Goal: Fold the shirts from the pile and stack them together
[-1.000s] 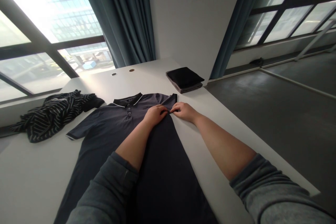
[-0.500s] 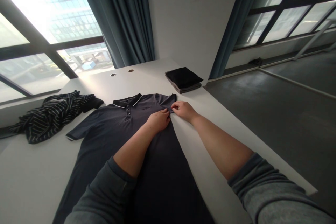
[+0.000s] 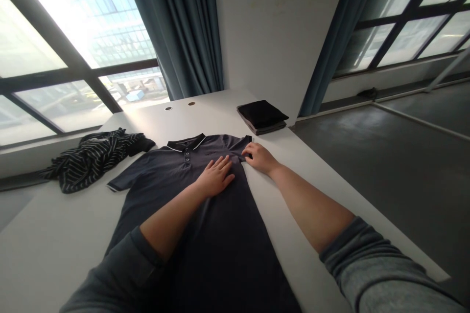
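A dark grey polo shirt (image 3: 205, 225) lies front up on the table, its black collar away from me. White lines edge the collar, and the short sleeves are spread to both sides. My left hand (image 3: 216, 176) rests flat on the chest of the shirt, fingers spread, gripping nothing. At the right sleeve my right hand (image 3: 260, 157) has its fingers and thumb curled on the cloth near the cuff. The fingertips partly cover the sleeve there. The shirt's hem lies out of view at the bottom.
A folded stack of dark clothes (image 3: 262, 115) sits at the far right of the white table (image 3: 308, 205). A crumpled black-and-white striped garment (image 3: 93, 159) lies at the left. Behind are blue curtains (image 3: 187, 29), a wall and windows; grey floor is at right.
My left hand has slid left from beside the sleeve onto the chest and spread its fingers. My right hand stays at the sleeve, its thumb and fingers a little wider apart. The view has shifted slightly.
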`<state>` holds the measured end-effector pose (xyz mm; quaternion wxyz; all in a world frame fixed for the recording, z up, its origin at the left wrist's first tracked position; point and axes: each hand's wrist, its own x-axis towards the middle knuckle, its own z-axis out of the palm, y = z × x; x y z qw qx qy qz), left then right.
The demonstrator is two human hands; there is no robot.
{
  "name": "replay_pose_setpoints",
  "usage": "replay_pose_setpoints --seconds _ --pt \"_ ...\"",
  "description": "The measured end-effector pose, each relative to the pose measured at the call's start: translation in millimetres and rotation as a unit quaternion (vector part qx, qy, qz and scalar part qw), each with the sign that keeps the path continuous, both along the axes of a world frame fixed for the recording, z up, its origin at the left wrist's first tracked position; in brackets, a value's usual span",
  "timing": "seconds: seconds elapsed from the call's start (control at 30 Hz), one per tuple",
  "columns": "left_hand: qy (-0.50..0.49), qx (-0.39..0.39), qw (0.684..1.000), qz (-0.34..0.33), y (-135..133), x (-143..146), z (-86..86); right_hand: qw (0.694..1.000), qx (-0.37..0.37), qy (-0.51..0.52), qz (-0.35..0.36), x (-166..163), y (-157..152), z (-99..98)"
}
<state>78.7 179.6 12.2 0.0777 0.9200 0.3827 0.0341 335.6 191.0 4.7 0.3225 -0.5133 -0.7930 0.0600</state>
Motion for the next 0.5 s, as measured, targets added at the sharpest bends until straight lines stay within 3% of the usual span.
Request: replay_pose_setpoints --seconds 0.13,0.33,0.4,0.5 --pt "0.032 0.033 0.997 0.067 4.6 -79.9 0.2 0.996 -0.019 -0.058 0.068 -16.5 -6.2 5.4" --pt "0.098 0.016 0.953 0.285 31.2 -216.0 -9.4 0.965 -0.166 -0.186 0.085 -28.8 -9.0 -6.8" --pt "0.102 0.024 0.943 0.316 31.3 -243.4 -15.7 0.961 -0.175 -0.198 0.083 -26.5 -7.3 -10.3" --pt "0.08 0.052 0.94 0.327 24.7 -257.2 -24.1 0.959 -0.179 -0.205 0.085 -21.9 -3.3 -12.0"
